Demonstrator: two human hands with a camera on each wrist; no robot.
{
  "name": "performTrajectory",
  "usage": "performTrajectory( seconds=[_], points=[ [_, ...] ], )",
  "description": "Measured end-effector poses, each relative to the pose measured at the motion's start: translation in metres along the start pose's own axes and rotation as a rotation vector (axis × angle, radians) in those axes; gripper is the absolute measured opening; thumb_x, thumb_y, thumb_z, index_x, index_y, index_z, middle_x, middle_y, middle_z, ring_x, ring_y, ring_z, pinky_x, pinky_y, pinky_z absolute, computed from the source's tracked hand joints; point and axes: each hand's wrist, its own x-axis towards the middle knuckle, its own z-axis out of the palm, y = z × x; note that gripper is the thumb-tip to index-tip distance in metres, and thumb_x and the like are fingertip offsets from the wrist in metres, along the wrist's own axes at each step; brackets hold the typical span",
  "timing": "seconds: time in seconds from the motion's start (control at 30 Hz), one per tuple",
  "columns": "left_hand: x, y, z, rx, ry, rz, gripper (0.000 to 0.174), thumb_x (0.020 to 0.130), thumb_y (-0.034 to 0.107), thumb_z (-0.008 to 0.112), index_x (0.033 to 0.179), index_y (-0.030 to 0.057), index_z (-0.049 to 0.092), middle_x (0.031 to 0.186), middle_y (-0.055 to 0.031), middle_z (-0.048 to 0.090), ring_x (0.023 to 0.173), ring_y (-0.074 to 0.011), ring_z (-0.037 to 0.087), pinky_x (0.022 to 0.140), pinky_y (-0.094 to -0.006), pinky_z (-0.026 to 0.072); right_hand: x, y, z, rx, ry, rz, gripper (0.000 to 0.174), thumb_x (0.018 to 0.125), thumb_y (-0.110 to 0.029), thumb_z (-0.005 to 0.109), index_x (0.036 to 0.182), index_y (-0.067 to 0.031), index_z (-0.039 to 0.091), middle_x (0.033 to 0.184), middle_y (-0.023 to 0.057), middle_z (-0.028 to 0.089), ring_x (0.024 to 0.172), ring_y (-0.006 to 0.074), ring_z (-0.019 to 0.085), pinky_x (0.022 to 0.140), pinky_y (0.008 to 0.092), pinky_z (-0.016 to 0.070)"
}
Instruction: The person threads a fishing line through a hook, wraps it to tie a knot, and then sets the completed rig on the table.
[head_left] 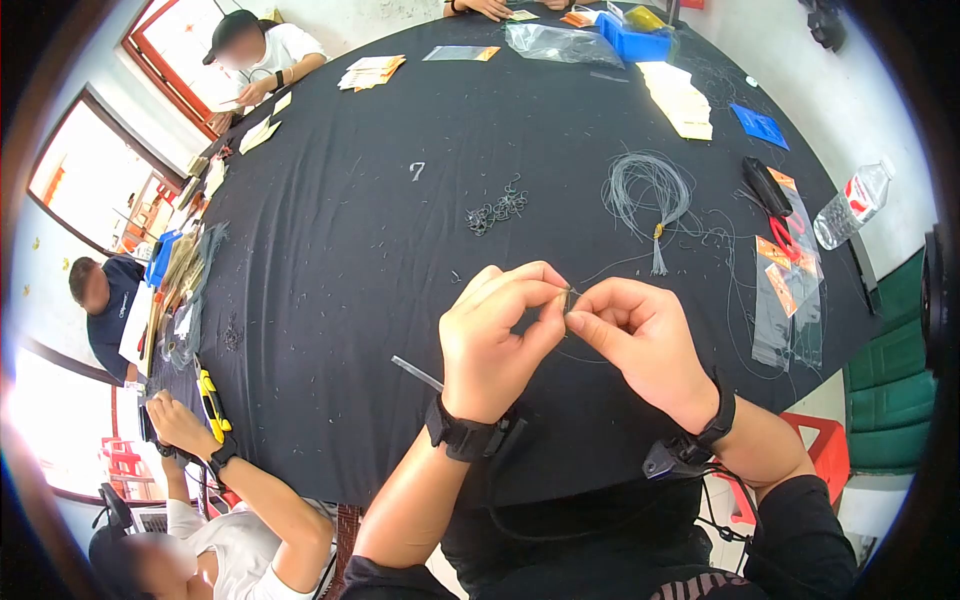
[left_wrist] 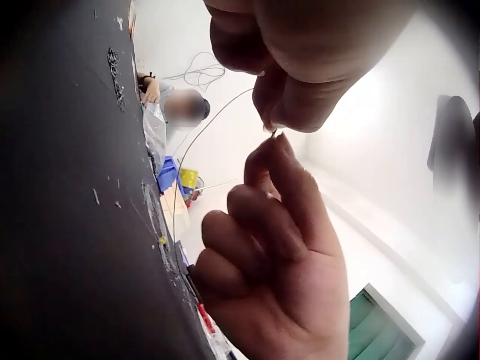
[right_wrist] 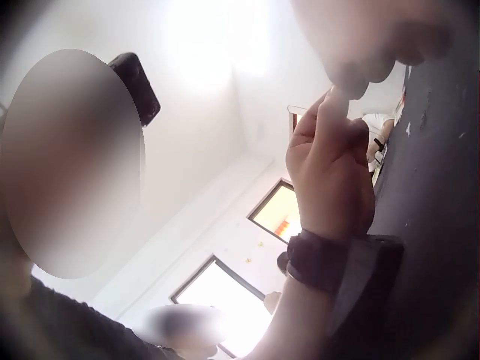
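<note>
Nearest the camera are the wearer's two forearms (head_left: 415,500), coming up from the bottom of the frame, a black strap (head_left: 465,432) on each wrist. Just right of the frame's centre, the left hand (head_left: 497,345) and right hand (head_left: 648,345) meet, thumb and forefinger of each pinching one thin piece (head_left: 569,297) between them. Beside the left wrist, partly hidden by it, lies one clear narrow strip (head_left: 415,372).

Farther up the bench (head_left: 340,300), which has a black cover, are one heap of small dark hooks (head_left: 497,210), one pale figure 7 (head_left: 417,171) and one coil of grey line (head_left: 645,195) with a yellow tie; loose strands straggle rightward from the coil. Toward the right edge come one black case (head_left: 766,186), one pair of red-handled scissors (head_left: 784,238) lying over clear packets (head_left: 775,325) with orange labels, one blue packet (head_left: 760,126) and one water bottle (head_left: 845,208). One blue box (head_left: 640,42) stands at the top; one yellow cutter (head_left: 210,400) lies at lower left. Four other people sit around the edge.

The pinched piece looks slim and dark, but the fingertips cover most of it, so its full shape cannot be told. One fine strand (left_wrist: 180,169) curves away from the fingers in the left wrist view. The heaped hooks overlap too much to count; the packets number at least two.
</note>
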Motion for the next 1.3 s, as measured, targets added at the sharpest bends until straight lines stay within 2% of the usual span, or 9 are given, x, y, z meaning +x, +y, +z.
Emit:
performTrajectory(
  seconds=[0.13,0.23,0.37,0.4,0.53,0.73,1.1,1.2,1.3],
  points=[
    [0.000,-0.004,0.001,0.020,-0.068,0.012,0.012,0.072,-0.003,0.074,0.082,0.0034,0.069,0.088,-0.0053,0.073,0.070,-0.0156,0.062,0.064,-0.0269,0.0505,0.000,-0.013,-0.006,-0.344,-0.026,-0.177,0.006,0.089,-0.006,0.071,0.090,-0.0016,0.068,0.060,-0.0048,0.053,0.054,0.0005,0.040,0.049,0.0210,0.0313],
    [0.001,-0.003,0.000,-0.031,-0.147,0.016,0.012,0.073,-0.002,0.074,0.083,0.0032,0.070,0.088,-0.0057,0.073,0.070,-0.0159,0.063,0.064,-0.0273,0.0511,0.006,-0.020,-0.017,-0.464,-0.042,-0.333,0.005,0.087,-0.004,0.072,0.089,-0.0023,0.068,0.057,-0.0028,0.051,0.053,0.0025,0.040,0.049,0.0229,0.0329],
    [-0.002,0.001,0.003,-0.192,-0.199,-0.040,0.011,0.074,-0.003,0.074,0.084,0.0012,0.071,0.088,-0.0066,0.074,0.071,-0.0131,0.064,0.064,-0.0257,0.0515,0.011,-0.020,-0.023,-0.393,-0.024,-0.376,0.005,0.086,-0.001,0.072,0.089,-0.0022,0.068,0.064,-0.0004,0.062,0.058,0.0022,0.052,0.055,0.0199,0.0406],
    [-0.003,0.001,0.004,-0.234,-0.206,-0.057,0.011,0.075,-0.003,0.074,0.084,0.0007,0.071,0.089,-0.0071,0.074,0.072,-0.0123,0.064,0.064,-0.0250,0.0516,0.011,-0.020,-0.023,-0.360,-0.028,-0.361,0.005,0.086,0.000,0.072,0.088,-0.0019,0.068,0.069,0.0008,0.067,0.062,0.0020,0.058,0.057,0.0189,0.0438],
    [-0.006,0.002,0.003,-0.376,-0.242,-0.183,0.008,0.079,-0.005,0.071,0.086,-0.0026,0.071,0.095,-0.0108,0.073,0.077,-0.0111,0.064,0.069,-0.0237,0.0529,0.011,-0.012,-0.023,-0.281,0.034,-0.370,0.006,0.086,-0.001,0.073,0.087,-0.0014,0.068,0.070,0.0006,0.068,0.062,0.0014,0.058,0.057,0.0182,0.0441],
    [-0.010,-0.004,0.006,-0.560,-0.203,-0.251,0.009,0.084,-0.009,0.066,0.091,-0.0047,0.069,0.100,-0.0124,0.068,0.088,-0.0142,0.064,0.076,-0.0258,0.0536,0.010,-0.011,-0.020,-0.285,0.120,-0.346,0.008,0.086,-0.003,0.074,0.086,-0.0014,0.067,0.071,-0.0003,0.068,0.062,0.0001,0.057,0.056,0.0170,0.0433],
    [-0.008,0.001,0.004,-0.448,-0.124,-0.171,0.011,0.082,-0.010,0.067,0.089,-0.0036,0.069,0.097,-0.0113,0.069,0.082,-0.0119,0.063,0.069,-0.0227,0.0502,0.010,-0.005,-0.015,-0.229,0.156,-0.291,0.011,0.087,-0.008,0.075,0.085,-0.0026,0.066,0.067,-0.0038,0.063,0.059,-0.0012,0.050,0.052,0.0163,0.0371],
    [-0.008,0.001,0.003,-0.404,-0.099,-0.128,0.011,0.080,-0.011,0.068,0.088,-0.0032,0.069,0.096,-0.0111,0.070,0.080,-0.0111,0.062,0.067,-0.0219,0.0486,0.008,-0.006,-0.016,-0.199,0.093,-0.202,0.012,0.090,-0.012,0.073,0.087,-0.0023,0.066,0.069,-0.0044,0.063,0.060,-0.0016,0.050,0.053,0.0160,0.0360],
    [-0.008,0.000,0.003,-0.369,-0.076,-0.085,0.011,0.080,-0.011,0.068,0.087,-0.0027,0.069,0.095,-0.0108,0.070,0.079,-0.0107,0.062,0.066,-0.0218,0.0479,0.008,0.003,-0.013,0.064,-0.002,-0.083,0.015,0.094,-0.014,0.070,0.089,-0.0014,0.065,0.075,-0.0042,0.064,0.063,-0.0018,0.051,0.054,0.0153,0.0357]
  ],
)
